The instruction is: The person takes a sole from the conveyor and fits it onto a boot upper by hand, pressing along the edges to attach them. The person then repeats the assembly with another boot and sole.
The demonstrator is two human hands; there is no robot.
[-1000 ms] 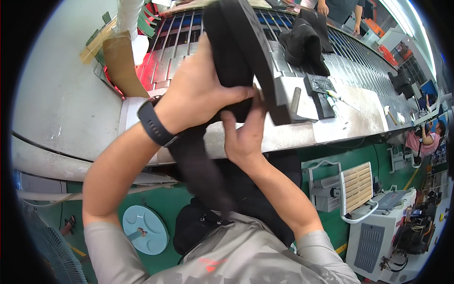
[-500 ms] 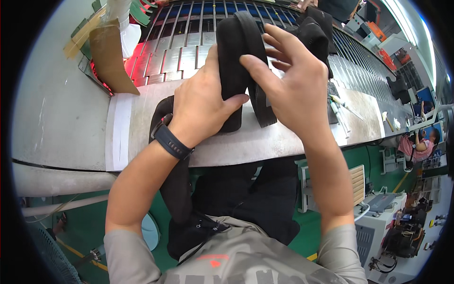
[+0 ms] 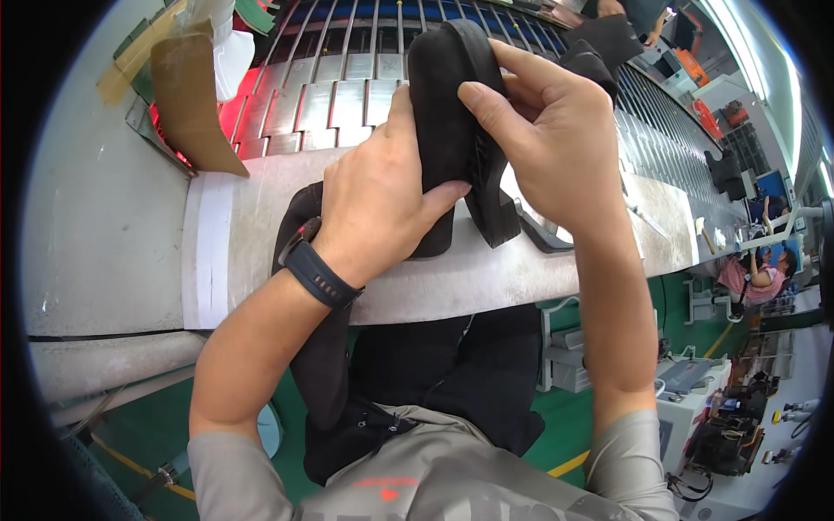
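Black boot (image 3: 437, 130) (matte), sole (image 3: 489, 195) gaping at heel (image 3: 501, 227), near counter's front edge (image 3: 417, 293); left hand (image 3: 373, 195) grips it, right hand (image 3: 560, 143) pinches toe (image 3: 432, 56).

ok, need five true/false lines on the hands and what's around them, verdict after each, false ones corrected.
1. The left hand holds the black boot upper. True.
2. The dark-strapped watch is on the right wrist. False: it is on the left wrist.
3. The right hand grips the black sole toward its toe end. True.
4. The sole's heel end is pressed flat against the upper. False: a gap shows between them.
5. The brown cardboard stands left of the upper. True.
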